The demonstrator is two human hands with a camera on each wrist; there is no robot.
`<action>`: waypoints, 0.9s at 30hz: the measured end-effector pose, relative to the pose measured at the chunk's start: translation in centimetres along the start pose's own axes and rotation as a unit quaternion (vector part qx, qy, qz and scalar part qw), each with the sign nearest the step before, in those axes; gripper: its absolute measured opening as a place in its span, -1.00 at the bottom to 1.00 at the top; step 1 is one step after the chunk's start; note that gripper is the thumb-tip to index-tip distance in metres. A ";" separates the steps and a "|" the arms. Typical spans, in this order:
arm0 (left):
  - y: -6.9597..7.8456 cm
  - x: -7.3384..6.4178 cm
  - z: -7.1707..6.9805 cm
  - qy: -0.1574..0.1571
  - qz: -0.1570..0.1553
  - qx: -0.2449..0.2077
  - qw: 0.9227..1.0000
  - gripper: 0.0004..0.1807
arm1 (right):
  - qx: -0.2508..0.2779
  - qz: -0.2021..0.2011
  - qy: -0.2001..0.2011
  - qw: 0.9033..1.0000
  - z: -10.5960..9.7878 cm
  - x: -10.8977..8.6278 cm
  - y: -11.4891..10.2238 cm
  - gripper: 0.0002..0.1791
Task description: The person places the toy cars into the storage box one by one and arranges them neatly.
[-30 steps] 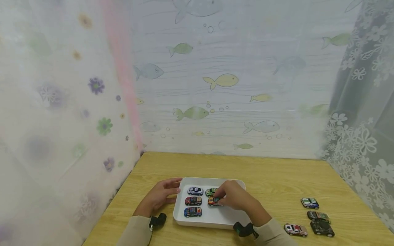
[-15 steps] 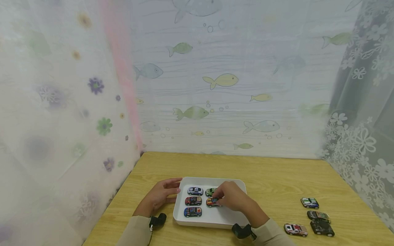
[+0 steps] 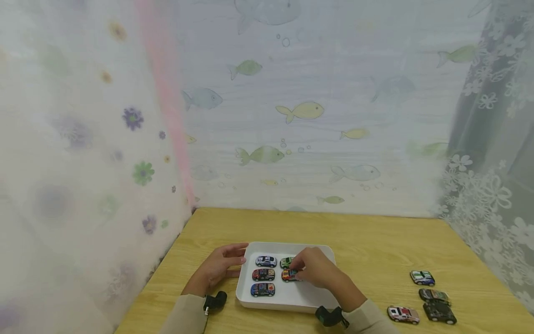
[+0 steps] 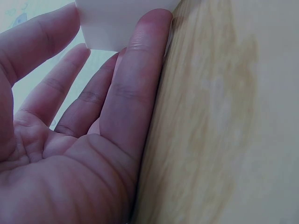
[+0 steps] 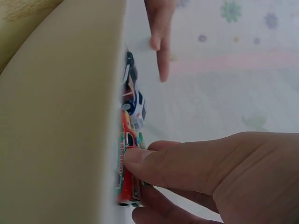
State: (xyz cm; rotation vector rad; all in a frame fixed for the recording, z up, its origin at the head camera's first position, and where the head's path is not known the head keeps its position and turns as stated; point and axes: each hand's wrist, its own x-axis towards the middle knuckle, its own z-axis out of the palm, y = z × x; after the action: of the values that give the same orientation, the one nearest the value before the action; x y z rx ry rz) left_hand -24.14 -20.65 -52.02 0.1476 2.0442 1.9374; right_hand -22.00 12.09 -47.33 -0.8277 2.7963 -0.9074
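Note:
A white tray (image 3: 288,298) sits on the wooden table. My left hand (image 3: 219,268) is at its left side, the fairly straight fingers (image 4: 135,60) against the tray's outer wall. Inside the tray, my right hand (image 3: 320,270) pinches a red-and-yellow toy car (image 3: 287,275) between thumb and fingers; its right end is hidden behind them. Just behind that car is a green toy car (image 3: 285,262), partly covered by the hand. To the left stand a white-and-blue car (image 3: 265,261), a red-and-black car (image 3: 263,274) and a blue car (image 3: 263,290) in a column.
Right of the tray, on the table, lie a white-green-blue toy car (image 3: 422,278), a dark multicoloured car (image 3: 434,295), a black car (image 3: 440,312) close in front of it, and a white-and-red car (image 3: 403,314). A fish-patterned curtain (image 3: 308,153) hangs behind the table.
The red-and-yellow car has shifted slightly left in the tray, with my right hand still pinching it. My left hand stays at the tray's side.

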 end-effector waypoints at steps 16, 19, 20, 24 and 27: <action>-0.4 0.0 -0.2 -0.004 -0.005 -0.005 1.000 -0.37 | 0.007 -0.018 0.014 1.000 -1.8 -1.3 0.3 -0.81; -0.3 0.1 -0.2 -0.006 -0.005 -0.007 1.000 -0.38 | 0.011 -0.026 0.018 0.999 -2.5 -1.8 0.5 -0.82; -0.3 0.1 -0.2 -0.007 -0.005 -0.008 1.000 -0.38 | 0.011 -0.028 0.019 0.999 -2.7 -1.9 0.6 -0.83; -0.3 0.1 -0.1 -0.007 -0.004 -0.007 1.000 -0.37 | 0.012 -0.041 0.023 0.999 -3.5 -2.7 1.3 -0.83; -0.2 0.1 -0.1 -0.004 -0.004 -0.004 1.000 -0.35 | 0.009 -0.048 0.024 0.999 -4.0 -3.2 2.0 -0.81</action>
State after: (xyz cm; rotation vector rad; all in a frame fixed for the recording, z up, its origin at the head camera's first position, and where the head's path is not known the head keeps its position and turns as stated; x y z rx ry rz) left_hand -24.24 -20.78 -52.26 0.1440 2.0288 1.9379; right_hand -21.21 17.21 -45.43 -0.9573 2.8064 -0.9786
